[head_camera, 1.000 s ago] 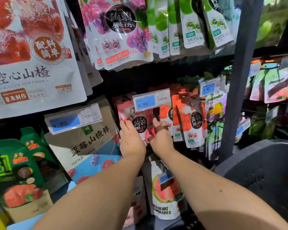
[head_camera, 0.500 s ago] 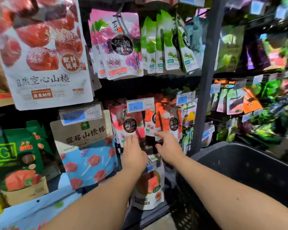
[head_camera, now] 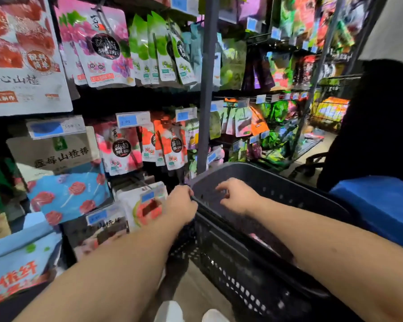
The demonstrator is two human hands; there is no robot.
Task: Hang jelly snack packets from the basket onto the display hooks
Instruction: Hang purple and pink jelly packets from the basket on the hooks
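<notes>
Pink jelly snack packets (head_camera: pixel 119 149) and red ones (head_camera: pixel 172 145) hang on display hooks under a blue price tag (head_camera: pixel 133 119). Below them to the right stands a dark plastic basket (head_camera: pixel 277 180). A dim pink packet (head_camera: pixel 262 241) shows deep inside it. My left hand (head_camera: pixel 180 206) sits at the basket's left rim with its fingers curled over the edge. My right hand (head_camera: pixel 237 197) hovers over the basket's inside, fingers loosely bent and holding nothing.
A grey upright post (head_camera: pixel 205 89) divides the rack just behind the basket. Large hawthorn snack bags (head_camera: pixel 63 189) hang at the left. A blue crate (head_camera: pixel 379 205) and a person in dark clothes (head_camera: pixel 382 117) are at the right. My white shoes (head_camera: pixel 170 312) show below.
Both hands have left the hanging pink packets and dropped down and right to the basket. The view has swung right and down, bringing the basket's inside into sight.
</notes>
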